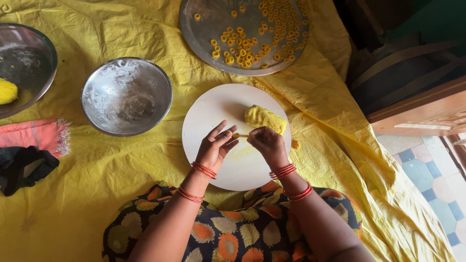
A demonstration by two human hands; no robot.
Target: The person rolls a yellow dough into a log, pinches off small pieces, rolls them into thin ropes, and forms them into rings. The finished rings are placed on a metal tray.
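Yellow dough, one thin strip [241, 135], is pinched between the two hands, left hand [217, 147] and right hand [266, 143], above one round white board [218, 104]. One dough lump [264, 119] lies on it. Beyond are seen two steel bowls [126, 96] and one tray [204, 29] of many rings.

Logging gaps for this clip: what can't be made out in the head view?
- Dough strip: thin, mostly covered by the left hand and right hand; its length is unclear.
- Left steel bowl: cut by the frame's left edge, as is the yellow lump in it.
- Round tray of small dough rings: top cut off; rings too small to count.
- Dark furniture at right: shadowed, unidentifiable.
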